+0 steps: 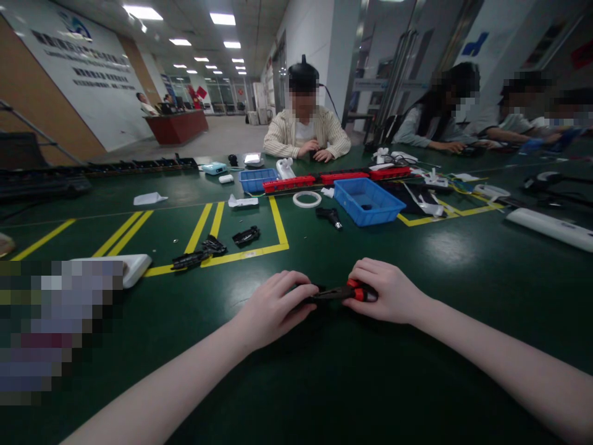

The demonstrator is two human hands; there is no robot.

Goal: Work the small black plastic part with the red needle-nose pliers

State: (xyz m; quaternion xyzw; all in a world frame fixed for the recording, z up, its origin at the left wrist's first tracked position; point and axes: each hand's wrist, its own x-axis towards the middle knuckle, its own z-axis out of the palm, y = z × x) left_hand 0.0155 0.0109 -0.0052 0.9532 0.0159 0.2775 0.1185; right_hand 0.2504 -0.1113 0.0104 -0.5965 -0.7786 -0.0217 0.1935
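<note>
My right hand (pixel 382 290) is wrapped round the red and black handles of a pair of long-nose pliers (pixel 337 293). The jaws point left, toward my left hand (pixel 280 303). Thumb and fingers of that hand are pinched on a small black part (pixel 311 290), mostly hidden by the fingers, and the plier tips reach it. Whether the jaws grip the part, I cannot tell. Both hands are just above the green table (pixel 370 383). Several black plastic pieces (pixel 213 246) lie beyond my left hand, on and by the yellow tape.
Past my hands are a black angled plug-like piece (pixel 330 217), a blue bin (pixel 368 201), a white tape ring (pixel 306 199) and red power strips (pixel 290 183). A smaller blue basket (pixel 257 179) stands behind. A person (pixel 306 130) sits opposite; others work at the right. A white device (pixel 136 269) lies left.
</note>
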